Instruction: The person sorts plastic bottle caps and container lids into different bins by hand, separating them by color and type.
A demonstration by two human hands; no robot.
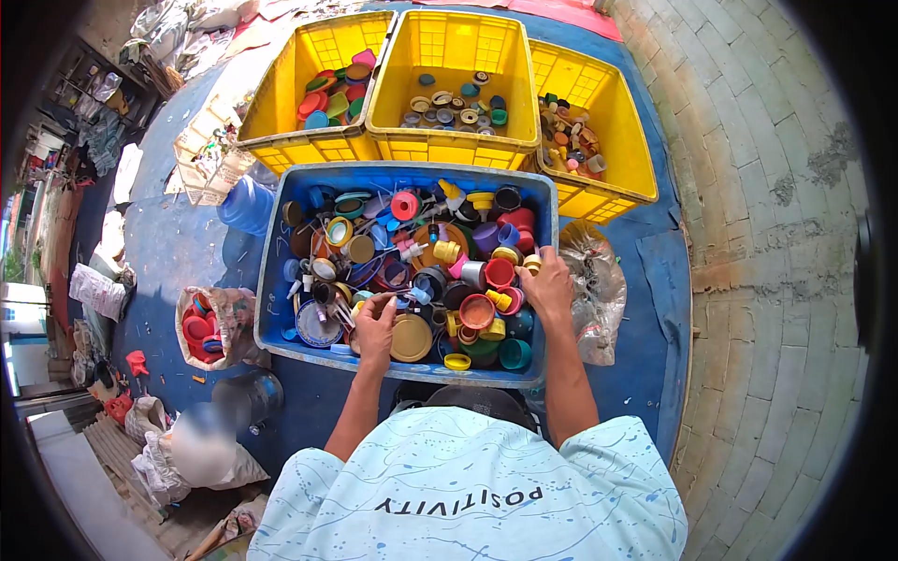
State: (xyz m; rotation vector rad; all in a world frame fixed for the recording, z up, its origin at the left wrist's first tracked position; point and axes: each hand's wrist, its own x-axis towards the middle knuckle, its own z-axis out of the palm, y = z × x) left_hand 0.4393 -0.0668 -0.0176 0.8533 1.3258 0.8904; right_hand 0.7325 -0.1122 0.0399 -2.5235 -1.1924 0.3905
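Observation:
A blue tub (412, 372) in front of me is heaped with plastic caps and lids of many colours. My left hand (376, 325) is at the near left of the heap, its fingers pinched together; what is between them is too small to make out. Beside it lies a gold-coloured round lid (412, 338). My right hand (550, 285) reaches over the tub's right side, thumb and fingertips closed on a small yellow cap (531, 264). A red cap (499, 273) and an orange-red cap (477, 311) lie left of that hand.
Beyond the tub stand three yellow crates (453, 147) with sorted caps inside. A sack of red caps (241, 323) is on the left, near a blue plastic jug (246, 206). Right of the tub lies a clear plastic bag (599, 299). A block wall (748, 280) rises at right.

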